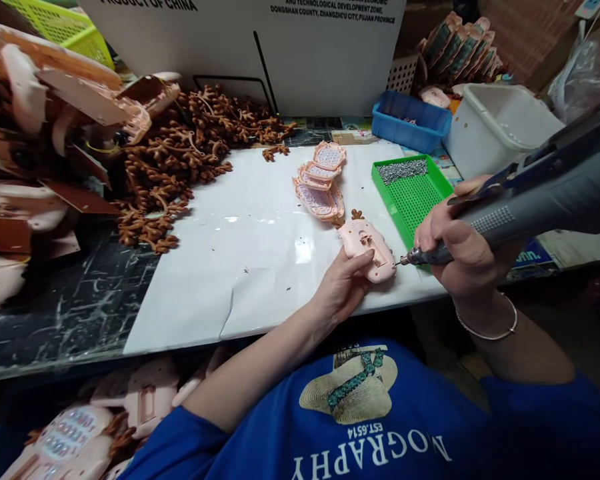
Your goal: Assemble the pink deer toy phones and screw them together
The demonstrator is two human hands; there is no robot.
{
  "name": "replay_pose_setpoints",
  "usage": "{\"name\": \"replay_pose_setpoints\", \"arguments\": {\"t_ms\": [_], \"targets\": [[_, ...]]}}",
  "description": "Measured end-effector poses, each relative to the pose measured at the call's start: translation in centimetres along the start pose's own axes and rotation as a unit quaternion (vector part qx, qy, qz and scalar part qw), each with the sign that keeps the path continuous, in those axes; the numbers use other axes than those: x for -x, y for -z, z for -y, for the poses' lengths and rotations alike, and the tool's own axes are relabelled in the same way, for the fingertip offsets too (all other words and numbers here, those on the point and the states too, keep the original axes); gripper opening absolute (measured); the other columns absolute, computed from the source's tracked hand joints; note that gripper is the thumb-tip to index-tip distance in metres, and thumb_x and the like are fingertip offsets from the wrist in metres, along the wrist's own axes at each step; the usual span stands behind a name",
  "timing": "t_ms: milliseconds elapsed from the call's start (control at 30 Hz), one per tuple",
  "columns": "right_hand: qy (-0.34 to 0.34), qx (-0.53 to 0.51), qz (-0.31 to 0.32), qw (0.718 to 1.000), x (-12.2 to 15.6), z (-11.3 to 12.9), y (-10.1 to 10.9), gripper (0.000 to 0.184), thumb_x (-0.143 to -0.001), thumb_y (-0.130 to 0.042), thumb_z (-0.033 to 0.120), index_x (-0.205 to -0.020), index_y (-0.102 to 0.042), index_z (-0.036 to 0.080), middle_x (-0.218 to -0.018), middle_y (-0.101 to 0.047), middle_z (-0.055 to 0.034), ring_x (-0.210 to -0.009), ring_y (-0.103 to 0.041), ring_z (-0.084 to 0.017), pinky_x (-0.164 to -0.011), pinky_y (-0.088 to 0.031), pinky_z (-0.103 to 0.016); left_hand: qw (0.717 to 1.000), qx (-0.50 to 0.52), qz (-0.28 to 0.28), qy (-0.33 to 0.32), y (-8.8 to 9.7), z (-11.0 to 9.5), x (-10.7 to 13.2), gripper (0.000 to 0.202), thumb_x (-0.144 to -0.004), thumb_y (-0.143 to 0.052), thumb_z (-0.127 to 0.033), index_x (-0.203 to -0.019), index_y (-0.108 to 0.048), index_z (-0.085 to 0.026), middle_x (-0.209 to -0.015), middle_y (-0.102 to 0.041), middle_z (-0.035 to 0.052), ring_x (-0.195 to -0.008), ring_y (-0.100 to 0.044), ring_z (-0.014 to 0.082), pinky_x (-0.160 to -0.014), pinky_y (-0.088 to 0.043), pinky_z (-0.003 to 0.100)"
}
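My left hand (343, 283) grips a pink toy shell (367, 248) lying back-up on the white sheet (240, 253), fingers closed on its near edge. My right hand (460, 250) is wrapped round a grey electric screwdriver (525, 207). The bit tip touches the shell's right side. Small brown antlers (357, 215) stick out at the shell's far end.
A green tray (415, 197) with several screws lies just right of the shell. Stacked pink toy fronts (321, 183) lie behind it. A heap of brown antler parts (180, 157) fills the back left. A blue bin (411, 120) and white tub (495, 127) stand back right.
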State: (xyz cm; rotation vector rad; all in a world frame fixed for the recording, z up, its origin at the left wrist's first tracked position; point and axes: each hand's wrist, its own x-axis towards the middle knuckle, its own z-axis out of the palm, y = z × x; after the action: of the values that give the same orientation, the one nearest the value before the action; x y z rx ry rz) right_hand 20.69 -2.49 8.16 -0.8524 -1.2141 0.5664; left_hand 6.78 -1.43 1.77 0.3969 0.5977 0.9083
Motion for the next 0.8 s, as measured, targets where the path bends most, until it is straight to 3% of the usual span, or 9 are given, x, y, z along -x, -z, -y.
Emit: {"name": "replay_pose_setpoints", "arguments": {"t_ms": [133, 300, 467, 567, 667, 800], "targets": [[0.007, 0.035, -0.004, 0.999, -0.12, -0.04, 0.17, 0.03, -0.079, -0.075, 0.052, -0.099, -0.06, 0.035, -0.083, -0.062, 0.0008, -0.053, -0.055, -0.015, -0.046, -0.049, -0.033, 1.0, 0.003, -0.002, 0.003, 0.04, 0.02, 0.03, 0.046, -0.073, -0.077, -0.017, -0.117, -0.063, -0.016, -0.104, -0.071, 0.0077, -0.094, -0.067, 0.0207, -0.087, -0.055, 0.038], [-0.007, 0.002, -0.036, 0.999, -0.17, -0.24, 0.26, 0.03, -0.076, -0.079, 0.043, -0.098, -0.063, 0.032, -0.085, -0.065, 0.0018, -0.055, -0.057, -0.013, -0.046, -0.05, -0.031, 1.0, 0.005, -0.013, 0.0, 0.16, 0.17, -0.03, 0.045, -0.073, -0.077, -0.017, -0.116, -0.063, -0.016, -0.103, -0.071, 0.0068, -0.092, -0.066, 0.0185, -0.086, -0.054, 0.034], [-0.002, -0.003, -0.031, 1.0, -0.01, -0.49, 0.06, 0.033, -0.074, -0.081, 0.04, -0.099, -0.063, 0.029, -0.076, -0.061, 0.0035, -0.067, -0.065, -0.015, -0.068, -0.059, -0.034, 1.0, 0.001, -0.004, -0.002, 0.08, 0.19, -0.02, 0.047, -0.072, -0.079, -0.019, -0.116, -0.062, -0.017, -0.107, -0.071, 0.0076, -0.097, -0.066, 0.0204, -0.091, -0.052, 0.036], [-0.004, 0.016, -0.033, 0.999, 0.07, -0.44, -0.06, 0.036, -0.073, -0.081, 0.046, -0.099, -0.062, 0.03, -0.078, -0.062, 0.0025, -0.071, -0.068, -0.018, -0.076, -0.061, -0.038, 1.0, -0.004, 0.001, 0.002, 0.1, 0.19, -0.02, 0.049, -0.071, -0.08, -0.021, -0.116, -0.061, -0.017, -0.108, -0.071, 0.009, -0.101, -0.066, 0.0229, -0.093, -0.051, 0.038], [-0.004, 0.054, -0.034, 0.998, 0.1, -0.28, -0.05, 0.037, -0.075, -0.078, 0.053, -0.1, -0.06, 0.033, -0.085, -0.064, 0.0, -0.076, -0.069, -0.021, -0.075, -0.062, -0.039, 1.0, -0.004, -0.002, 0.003, 0.18, 0.23, -0.07, 0.05, -0.07, -0.08, -0.02, -0.116, -0.06, -0.018, -0.108, -0.071, 0.0086, -0.1, -0.066, 0.0231, -0.092, -0.051, 0.039], [-0.012, 0.032, -0.036, 0.999, 0.11, 0.06, -0.03, 0.035, -0.073, -0.079, 0.05, -0.097, -0.061, 0.033, -0.087, -0.063, -0.0001, -0.073, -0.067, -0.02, -0.066, -0.06, -0.037, 1.0, -0.007, -0.003, 0.0, 0.21, 0.27, -0.12, 0.048, -0.071, -0.08, -0.021, -0.115, -0.061, -0.017, -0.105, -0.072, 0.0081, -0.096, -0.066, 0.0213, -0.09, -0.051, 0.037]]}}
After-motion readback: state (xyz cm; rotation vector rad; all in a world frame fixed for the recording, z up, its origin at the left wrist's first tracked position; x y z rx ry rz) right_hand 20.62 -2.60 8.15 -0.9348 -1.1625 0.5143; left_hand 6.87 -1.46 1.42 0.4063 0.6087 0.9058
